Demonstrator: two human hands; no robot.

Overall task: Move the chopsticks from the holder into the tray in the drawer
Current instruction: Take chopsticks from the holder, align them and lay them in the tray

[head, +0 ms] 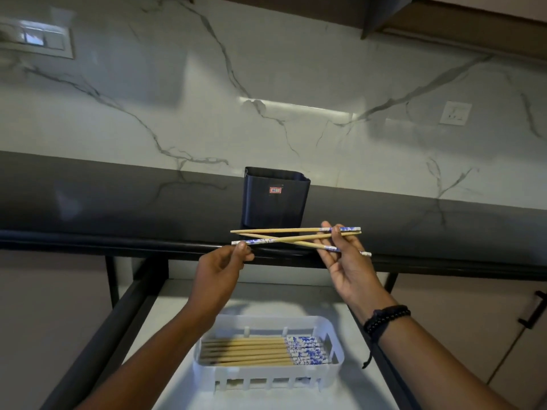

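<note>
Loose chopsticks, three or four, held level in the air between both hands, above the open drawer and in front of the holder. They cross one another; at least one has its blue-patterned end pointing left while the others point right.

Left hand: thumb and fingers pinch the patterned end at the left of the bundle. Right hand: fingers clasp the opposite ends, palm turned up beneath them. Both grips are clenched on the sticks. Likely reason: sorting or turning the odd stick so all ends match before laying them down.

Tray, white and slotted, sits in the drawer directly below. Its row of chopsticks lies parallel, patterned ends all to the right, which explains the alignment effort.

Holder stands on the dark surface against the marble wall; its inside is not visible.

Judgement: late in the task.
</note>
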